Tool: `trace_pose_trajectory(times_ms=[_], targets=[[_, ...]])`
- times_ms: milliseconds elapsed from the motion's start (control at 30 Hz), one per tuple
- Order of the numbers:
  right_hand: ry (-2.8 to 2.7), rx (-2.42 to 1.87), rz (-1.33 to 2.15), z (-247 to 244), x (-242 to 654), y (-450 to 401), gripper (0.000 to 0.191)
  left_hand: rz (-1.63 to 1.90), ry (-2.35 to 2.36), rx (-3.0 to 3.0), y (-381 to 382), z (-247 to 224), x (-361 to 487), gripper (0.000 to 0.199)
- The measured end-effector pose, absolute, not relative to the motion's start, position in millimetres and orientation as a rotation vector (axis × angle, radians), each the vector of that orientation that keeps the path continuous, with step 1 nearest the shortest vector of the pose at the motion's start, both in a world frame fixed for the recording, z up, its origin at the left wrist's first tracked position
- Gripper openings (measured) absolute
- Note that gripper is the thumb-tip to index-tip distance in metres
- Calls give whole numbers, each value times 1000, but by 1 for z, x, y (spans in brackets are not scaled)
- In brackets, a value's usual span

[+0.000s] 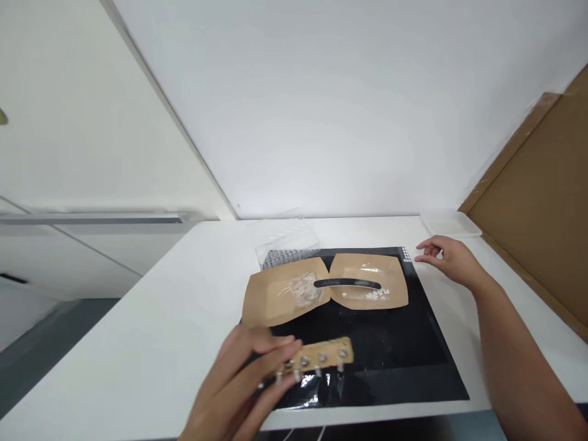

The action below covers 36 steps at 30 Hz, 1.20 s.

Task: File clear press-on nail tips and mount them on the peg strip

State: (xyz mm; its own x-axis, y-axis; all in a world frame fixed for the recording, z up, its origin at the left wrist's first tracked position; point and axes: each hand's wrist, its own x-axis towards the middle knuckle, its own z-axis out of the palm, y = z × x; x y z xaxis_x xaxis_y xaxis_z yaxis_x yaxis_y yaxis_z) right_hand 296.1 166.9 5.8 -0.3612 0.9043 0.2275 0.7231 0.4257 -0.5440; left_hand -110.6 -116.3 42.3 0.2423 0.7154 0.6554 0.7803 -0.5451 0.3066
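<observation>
Holding a wooden bar (316,357) with a row of metal pegs, the left hand (234,386) closes around its one end above the black mat (390,349) (near its front edge). The right hand (448,260), open and well apart from the bar, is just beside the mat's far corner, near a white tray (450,223).

The tabletop (138,343) is white, and on it lies a black mat (404,373) with a glossy shine. The two trays (367,282) are light brown, like kraft paper; one carries a black strip (348,283) and small white bits (377,296). The bar (316,356) is pale tan with silver pegs (323,358). Near the far edge, a sheet (285,259) shows a black-and-white grid pattern.
</observation>
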Motion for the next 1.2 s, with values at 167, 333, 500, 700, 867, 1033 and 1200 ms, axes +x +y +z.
trace_pose_trajectory(times_ms=[167, 333, 500, 700, 867, 1033, 1200], targets=[[-2203, -1328, 482, 1, 289, 168, 52, -947, -989, -2886, -60, 47, -72, 24], [-2232, -1331, 476, -2, 285, 169, 52, -595, -798, -2980, -28, 19, -43, 10], [-2301, -1312, 422, 1, 278, 165, 42, -718, -928, -3001, -26, -14, -44, 26], [-2399, -1226, 383, 17, 258, 146, 26, -767, -1069, -3097, -19, -21, -54, 30], [-2427, -1044, 411, 28, 232, 122, 23, -879, -1152, -3109, -14, -23, -57, 27], [-2392, -655, 494, 32, 196, 82, 21, -917, -1330, -3003, -14, -26, -57, 16], [-2639, -443, 417, 25, 174, 62, 20, -956, -1403, -2903, -14, -27, -56, 12]])
